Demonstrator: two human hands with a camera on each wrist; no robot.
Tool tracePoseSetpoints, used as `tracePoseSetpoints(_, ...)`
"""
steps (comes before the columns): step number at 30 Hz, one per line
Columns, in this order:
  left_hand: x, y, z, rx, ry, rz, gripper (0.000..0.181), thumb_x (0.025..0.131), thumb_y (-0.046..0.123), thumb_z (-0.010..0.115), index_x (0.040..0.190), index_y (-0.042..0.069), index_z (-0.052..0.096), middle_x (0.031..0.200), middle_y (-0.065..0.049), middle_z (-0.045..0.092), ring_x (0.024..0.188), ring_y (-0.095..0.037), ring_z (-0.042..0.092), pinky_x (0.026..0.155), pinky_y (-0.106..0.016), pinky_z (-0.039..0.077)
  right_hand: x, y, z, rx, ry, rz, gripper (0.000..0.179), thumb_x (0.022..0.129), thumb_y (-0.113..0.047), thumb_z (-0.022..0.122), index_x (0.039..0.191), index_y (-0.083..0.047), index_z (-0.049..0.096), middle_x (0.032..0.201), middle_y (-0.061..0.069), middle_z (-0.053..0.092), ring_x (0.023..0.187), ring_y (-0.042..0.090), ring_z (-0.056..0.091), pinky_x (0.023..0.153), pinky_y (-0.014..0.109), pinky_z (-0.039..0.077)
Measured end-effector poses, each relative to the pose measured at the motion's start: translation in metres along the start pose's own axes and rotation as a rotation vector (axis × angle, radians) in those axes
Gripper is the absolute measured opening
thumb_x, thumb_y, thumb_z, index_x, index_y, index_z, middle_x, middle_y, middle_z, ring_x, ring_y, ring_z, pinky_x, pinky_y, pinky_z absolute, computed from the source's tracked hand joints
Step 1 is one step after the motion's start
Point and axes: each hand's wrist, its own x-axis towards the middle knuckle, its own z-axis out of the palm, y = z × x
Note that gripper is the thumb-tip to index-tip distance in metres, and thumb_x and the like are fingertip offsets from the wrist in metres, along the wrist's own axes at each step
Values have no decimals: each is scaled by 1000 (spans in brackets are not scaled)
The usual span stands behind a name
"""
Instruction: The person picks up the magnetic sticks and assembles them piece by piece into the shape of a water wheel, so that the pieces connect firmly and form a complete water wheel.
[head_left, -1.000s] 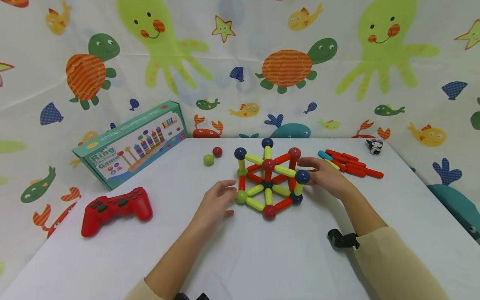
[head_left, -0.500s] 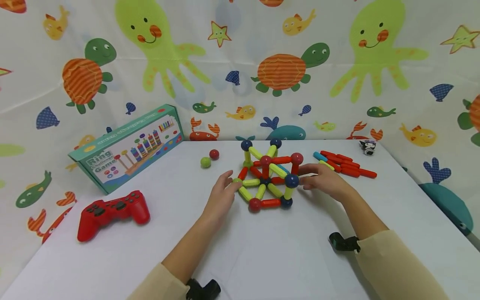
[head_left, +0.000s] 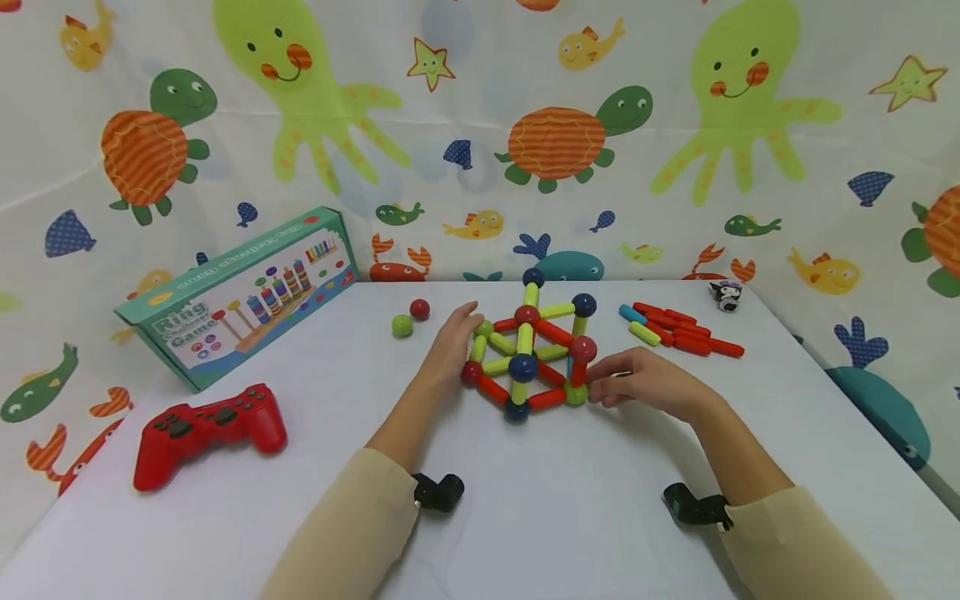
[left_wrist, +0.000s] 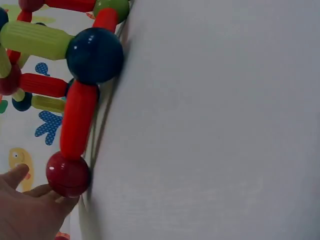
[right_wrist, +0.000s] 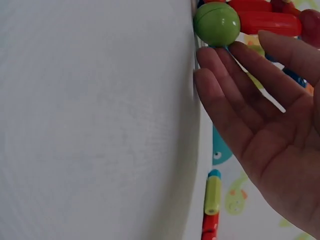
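Observation:
A wheel-shaped building toy of balls and rods [head_left: 522, 367], coloured red, yellow-green and blue, sits mid-table with uprights joined at the top in places. My left hand [head_left: 450, 346] lies along its left side; in the left wrist view the fingers touch a red ball [left_wrist: 68, 174] from beneath and behind. My right hand [head_left: 648, 383] is at the opposite side, its fingers loosely extended. In the right wrist view those fingertips are at a green ball [right_wrist: 217, 24], and whether they press it I cannot tell. Neither hand grips anything.
A red game controller [head_left: 210, 433] and a green ring game box [head_left: 240, 296] are at the left. A loose green ball [head_left: 402, 325] and red ball [head_left: 420, 309] lie behind my left hand. Several loose rods [head_left: 686, 329] and a small figurine [head_left: 726, 295] are at the back right.
The toy has turned clockwise as seen from above, its front edge sweeping left. My left hand has moved forward along the left side; my right hand has come slightly nearer and lower.

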Motion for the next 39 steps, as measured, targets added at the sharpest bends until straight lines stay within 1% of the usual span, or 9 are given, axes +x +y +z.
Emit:
tracePoseSetpoints(3, -13, 4, -12, 1, 50, -12, 55, 108, 43, 36, 159, 22, 39, 163, -3, 41, 151, -26, 38, 125, -49, 31, -1, -1, 0, 20, 71, -7, 45, 101, -27, 65, 141, -5, 62, 134, 16, 68, 110, 25, 70, 97, 36, 58)
tracePoseSetpoints(6, -39, 7, -23, -66, 77, -64, 54, 108, 40, 36, 158, 20, 39, 159, -7, 44, 147, -29, 43, 120, -47, 40, 2, -4, -4, 55, 156, -2, 50, 103, -26, 62, 148, -7, 54, 144, 17, 61, 123, 30, 66, 101, 38, 57)
tracePoseSetpoints(11, -77, 4, -23, -194, -30, -158, 59, 109, 39, 38, 162, 16, 28, 165, -13, 35, 152, -35, 35, 124, -49, 34, 13, -8, -10, 107, 185, 2, 63, 103, -25, 61, 159, -11, 38, 163, 15, 41, 139, 37, 52, 111, 47, 50)
tracePoseSetpoints(15, -87, 2, -12, -217, -90, -154, 62, 109, 38, 39, 164, 14, 24, 167, -15, 30, 153, -38, 33, 124, -51, 32, 22, -9, -7, 94, 164, 4, 67, 101, -20, 61, 161, -8, 34, 163, 17, 39, 141, 38, 48, 114, 51, 47)
tracePoseSetpoints(22, -70, -2, -5, -156, -26, -154, 63, 107, 43, 39, 165, 20, 25, 168, -8, 31, 153, -32, 35, 122, -48, 36, 24, -4, -1, 56, 153, 46, 59, 99, -17, 61, 155, -6, 44, 154, 19, 52, 135, 37, 54, 111, 49, 49)
tracePoseSetpoints(26, -51, -9, -8, -233, -13, -126, 61, 108, 44, 39, 164, 21, 29, 169, -4, 30, 155, -28, 34, 123, -45, 35, 18, -1, 0, 49, 141, 46, 55, 101, -20, 62, 152, -7, 49, 152, 17, 55, 130, 32, 59, 106, 42, 54)
tracePoseSetpoints(34, -16, -17, -7, -545, -68, -32, 61, 107, 43, 41, 162, 17, 36, 171, -10, 26, 158, -26, 26, 129, -42, 23, 8, 5, -3, 55, 113, 11, 50, 103, -24, 62, 148, -4, 54, 142, 17, 63, 120, 27, 67, 98, 34, 58)
tracePoseSetpoints(37, -11, -19, -9, -532, -57, -19, 61, 107, 43, 39, 161, 15, 37, 169, -12, 29, 156, -28, 30, 129, -43, 24, 6, 6, -5, 44, 146, 2, 48, 103, -24, 62, 145, -2, 56, 138, 19, 66, 117, 28, 68, 94, 31, 59)
tracePoseSetpoints(39, -14, -18, -11, -492, -18, -5, 57, 108, 39, 37, 159, 14, 41, 166, -14, 35, 152, -29, 37, 127, -45, 29, 4, 7, -9, -3, 237, -5, 43, 104, -23, 61, 142, -3, 59, 134, 20, 67, 115, 30, 68, 89, 28, 60)
